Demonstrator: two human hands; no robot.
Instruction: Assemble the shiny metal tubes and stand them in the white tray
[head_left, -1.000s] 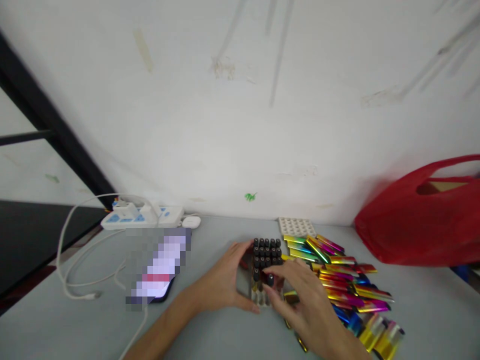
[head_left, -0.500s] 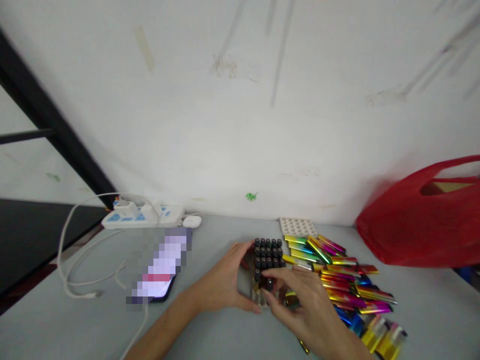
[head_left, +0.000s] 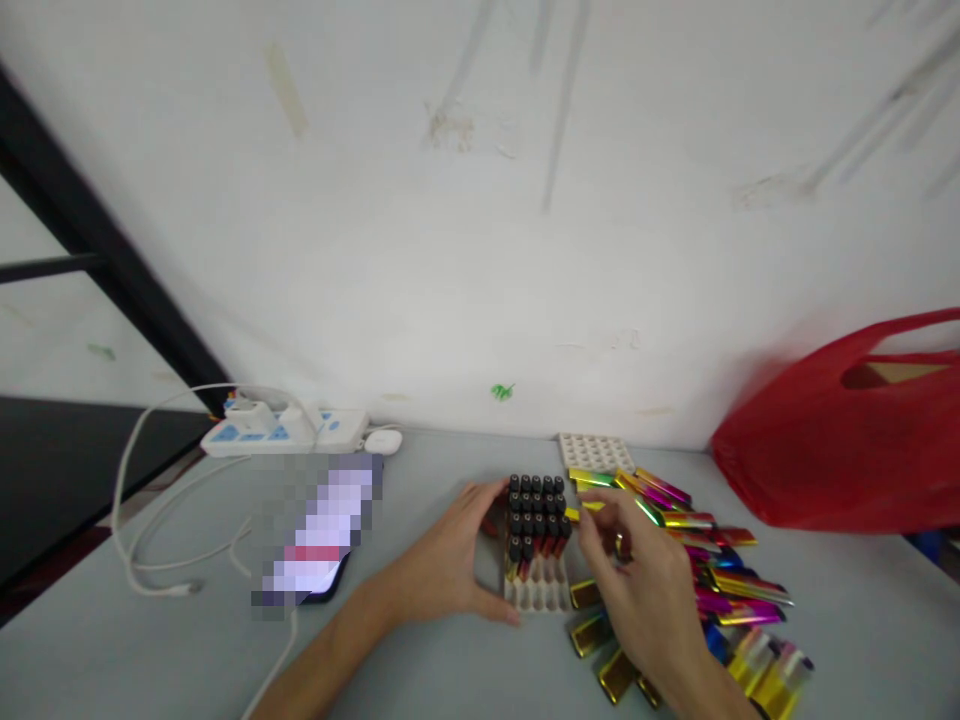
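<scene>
A pale tray holds several upright tubes with black caps; its near rows show bare holes. My left hand is spread around the tray's left side, thumb at the near corner and fingertips at the far corner, gripping it. Right of the tray, my right hand is closed, with thumb and forefinger pinched near a yellow shiny piece; what lies between them is too small to make out. Shiny coloured tubes are spread beside and beneath this hand.
Behind the tubes lies a second pale tray with holes. A red bag stands at the right. On the left are a phone, a power strip, a white case and white cables.
My right hand has moved from the tray's near rows to the loose tubes at the right. A second black-capped tube now shows in the near row. My left hand has stayed put.
</scene>
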